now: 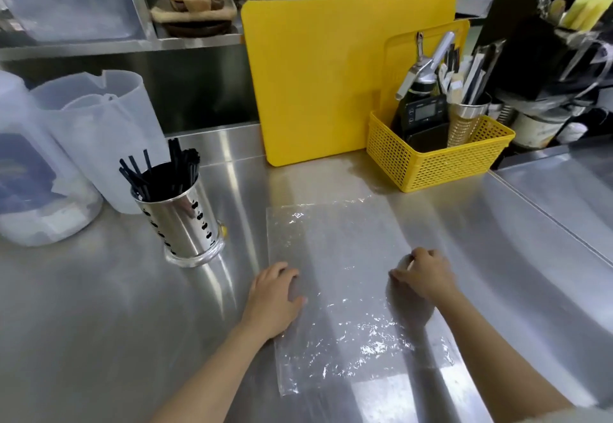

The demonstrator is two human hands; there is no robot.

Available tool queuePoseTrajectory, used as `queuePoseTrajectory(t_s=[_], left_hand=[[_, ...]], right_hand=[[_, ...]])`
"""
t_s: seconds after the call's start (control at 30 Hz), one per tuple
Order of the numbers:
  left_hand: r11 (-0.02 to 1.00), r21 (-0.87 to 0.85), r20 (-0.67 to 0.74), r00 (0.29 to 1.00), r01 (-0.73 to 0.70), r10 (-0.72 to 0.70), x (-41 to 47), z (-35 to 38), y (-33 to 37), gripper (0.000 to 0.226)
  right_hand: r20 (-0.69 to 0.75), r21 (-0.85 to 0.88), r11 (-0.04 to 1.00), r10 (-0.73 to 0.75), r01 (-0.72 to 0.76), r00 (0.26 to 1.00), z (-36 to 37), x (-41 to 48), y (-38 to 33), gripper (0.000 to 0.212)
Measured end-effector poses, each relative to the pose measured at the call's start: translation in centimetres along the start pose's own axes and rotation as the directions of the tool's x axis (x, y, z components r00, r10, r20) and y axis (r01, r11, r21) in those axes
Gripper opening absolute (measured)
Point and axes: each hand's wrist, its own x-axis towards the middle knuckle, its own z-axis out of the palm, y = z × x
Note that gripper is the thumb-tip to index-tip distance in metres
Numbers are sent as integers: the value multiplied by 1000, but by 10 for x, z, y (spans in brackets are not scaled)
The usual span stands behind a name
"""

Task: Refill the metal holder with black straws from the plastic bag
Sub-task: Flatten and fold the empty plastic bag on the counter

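A clear plastic bag lies flat on the steel counter, and no straws show inside it. My left hand rests palm down on the bag's left edge, fingers slightly spread. My right hand presses on the bag's right edge with its fingers curled. To the left stands the perforated metal holder, upright, with several black straws sticking out of its top. Both hands are well to the right of the holder.
Translucent plastic jugs stand behind and left of the holder. A large yellow cutting board leans against the back wall. A yellow mesh basket with a cream whipper, a scale and a utensil cup sits at the right.
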Motion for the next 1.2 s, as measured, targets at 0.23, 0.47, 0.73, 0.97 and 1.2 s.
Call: queuePoseTrajectory(t_s=[0.23,0.47,0.73,0.97,1.2], left_hand=[[870,-315,51,922,380,-384,-3,-23,2,104],[719,-528,277,892,452,-358,-11,-29,-14,38],[718,-625,181,952,306,-248,-27,-32,-13,17],[666,-716,202,975,212,-93,-40,-33,-23,16],[641,-750,63,983,162,-174,-41,-32,-33,56]], right_hand=[[226,373,928,-115,23,967,-3,-9,1,11],[369,398,912,-257,99,893,-15,-21,9,17],[393,657,753,-306,-31,867,-8,-39,17,22],[384,765,633,-304,-117,872,-13,-40,39,18],[363,881,434,-366,-188,857,-12,-50,37,40]])
